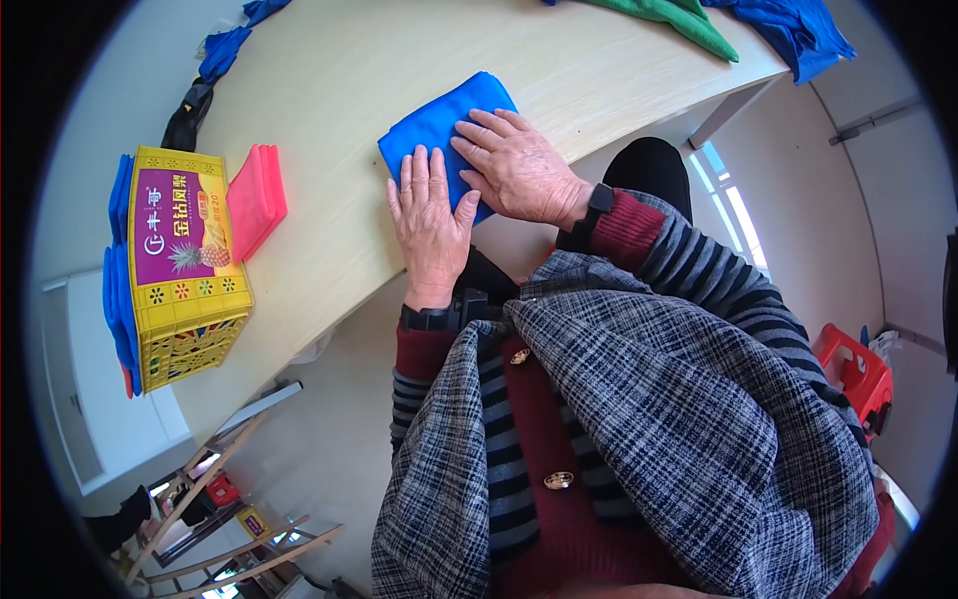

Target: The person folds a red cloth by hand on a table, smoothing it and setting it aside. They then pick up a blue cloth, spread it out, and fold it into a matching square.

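Observation:
A folded blue cloth (439, 125) lies on the pale wooden table near its front edge. My left hand (431, 220) rests flat on the cloth's near left part, fingers stretched out and pointing away from me. Across its right part lies my right hand (519, 168), palm down, with the fingers a little apart. Both hands press on top of the cloth and neither grips it. Their palms and the cloth beneath them are hidden.
Left of the hands stand folded pink cloths (257, 203) against a yellow crate (190, 349). Folded blue cloths (118, 309) sit on the crate's far side. Green cloth (689, 25) and blue cloth (803, 40) lie at the table's far right. A red plastic stool (853, 374) stands on the floor.

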The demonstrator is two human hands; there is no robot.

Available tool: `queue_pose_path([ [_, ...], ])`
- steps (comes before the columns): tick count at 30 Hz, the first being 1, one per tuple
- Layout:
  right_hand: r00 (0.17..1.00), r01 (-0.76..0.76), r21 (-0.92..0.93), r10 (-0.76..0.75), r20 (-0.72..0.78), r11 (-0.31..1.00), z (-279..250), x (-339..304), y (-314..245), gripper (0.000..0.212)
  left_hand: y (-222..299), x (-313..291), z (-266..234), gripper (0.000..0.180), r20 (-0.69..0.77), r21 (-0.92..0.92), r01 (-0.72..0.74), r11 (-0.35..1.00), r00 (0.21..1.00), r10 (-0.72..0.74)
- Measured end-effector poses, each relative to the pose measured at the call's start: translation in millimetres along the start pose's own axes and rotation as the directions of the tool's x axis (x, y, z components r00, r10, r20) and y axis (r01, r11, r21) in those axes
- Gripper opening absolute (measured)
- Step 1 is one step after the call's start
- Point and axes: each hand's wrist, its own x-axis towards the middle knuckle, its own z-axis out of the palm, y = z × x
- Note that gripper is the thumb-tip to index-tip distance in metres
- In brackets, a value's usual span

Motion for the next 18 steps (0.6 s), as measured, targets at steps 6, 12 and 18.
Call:
queue_pose_path([
  [6,1.0,0.001,-0.043,0.0,0.02,0.999,-3.4,0.8,-1.1,0.054,6.7,2.6,-9.4,0.076,-0.047,0.016,-0.044,0.999,0.998,0.045],
  [12,0.983,-0.031,-0.153,0.057,0.172,0.988,-1.4,3.3,-5.5,0.066,0.9,4.2,-2.0,0.078,0.008,-0.073,-0.05,0.996,0.999,0.05],
  [18,0.978,-0.041,-0.183,0.077,0.192,0.982,1.1,3.9,-5.2,0.07,0.7,4.4,-0.8,0.078,0.037,-0.125,-0.025,0.992,0.999,0.03],
])
